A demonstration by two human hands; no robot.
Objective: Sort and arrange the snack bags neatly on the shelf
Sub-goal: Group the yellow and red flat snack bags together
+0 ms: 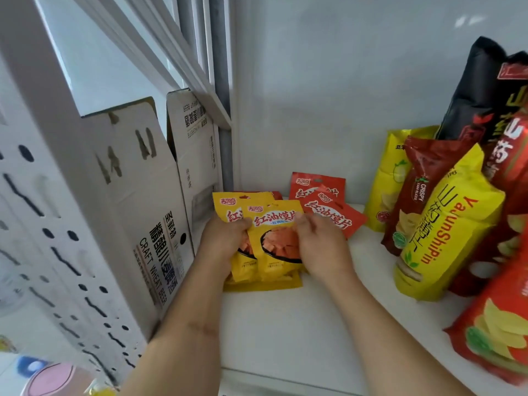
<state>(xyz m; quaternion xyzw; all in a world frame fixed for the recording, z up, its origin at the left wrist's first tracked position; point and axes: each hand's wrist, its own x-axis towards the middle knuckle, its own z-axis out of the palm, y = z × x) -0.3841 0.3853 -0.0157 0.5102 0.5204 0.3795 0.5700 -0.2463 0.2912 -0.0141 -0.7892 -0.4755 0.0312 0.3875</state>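
white shelf (pixel 285 324) by cardboard boxes (pixel 137 212); left hand (pixel 221 241) and right hand (pixel 320 244) grip yellow snack bags (pixel 274 244).

place: shop stockroom | evidence: white shelf (pixel 285 324); snack bags (pixel 445 238); beer cartons (pixel 148 212)

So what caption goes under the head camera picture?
Both hands, left hand and right hand, hold yellow snack bags on the white shelf.
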